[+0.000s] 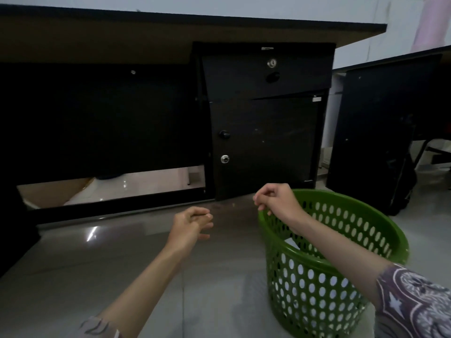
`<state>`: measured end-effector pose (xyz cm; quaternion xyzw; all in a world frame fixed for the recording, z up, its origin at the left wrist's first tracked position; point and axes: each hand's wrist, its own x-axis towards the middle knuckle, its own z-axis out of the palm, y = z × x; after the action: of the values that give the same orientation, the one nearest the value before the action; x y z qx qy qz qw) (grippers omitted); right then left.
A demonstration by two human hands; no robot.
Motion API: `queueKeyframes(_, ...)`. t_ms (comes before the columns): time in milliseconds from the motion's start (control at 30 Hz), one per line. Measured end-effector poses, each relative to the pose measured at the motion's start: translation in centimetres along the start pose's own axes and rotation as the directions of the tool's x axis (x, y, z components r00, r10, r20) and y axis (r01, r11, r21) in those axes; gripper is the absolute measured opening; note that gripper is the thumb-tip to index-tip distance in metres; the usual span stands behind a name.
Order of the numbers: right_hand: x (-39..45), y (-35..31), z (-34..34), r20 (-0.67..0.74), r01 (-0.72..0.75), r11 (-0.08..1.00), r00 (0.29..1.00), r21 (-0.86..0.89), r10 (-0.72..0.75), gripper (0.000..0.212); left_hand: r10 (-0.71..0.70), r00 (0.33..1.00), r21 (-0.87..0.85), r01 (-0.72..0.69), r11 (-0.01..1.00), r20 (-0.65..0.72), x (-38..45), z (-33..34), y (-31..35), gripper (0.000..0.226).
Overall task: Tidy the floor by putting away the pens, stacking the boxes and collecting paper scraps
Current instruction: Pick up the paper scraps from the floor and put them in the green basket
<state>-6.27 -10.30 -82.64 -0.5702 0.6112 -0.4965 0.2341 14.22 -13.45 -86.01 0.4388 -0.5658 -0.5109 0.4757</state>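
right hand point(273, 200) hovers over the near-right green perforated basket point(341, 259), fingers curled, contents indiscernible, probably to drop scraps. white paper point(291, 242) lies inside. left hand point(192, 222) is loosely curled, apart.

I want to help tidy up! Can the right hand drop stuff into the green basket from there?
Probably yes. The right hand hangs right at the near rim of the green basket, whose top is open, and nothing sits between them. Whether its curled fingers hold anything is unclear.
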Motion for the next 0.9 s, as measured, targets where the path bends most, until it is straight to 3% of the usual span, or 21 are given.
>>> queueKeyframes(300,-1.1,-4.0,11.6,0.252,0.079,0.997,0.964,0.026,-0.083,0.01,-0.035,0.985,0.103,0.054,0.993,-0.172,-2.9,-11.7,-1.3,0.019)
queueKeyframes(600,-3.3,-4.3,23.3,0.446,0.11,0.994,0.888,0.021,-0.108,0.024,-0.112,0.909,0.177,0.197,0.964,-0.402,-8.3,-23.6,-5.9,0.016)
queueKeyframes(900,-6.3,-2.6,33.2,0.613,0.137,0.99,0.783,-0.012,-0.101,0.03,-0.166,0.856,0.393,0.387,0.834,-0.49,-14.3,-32.0,-12.8,0.015)
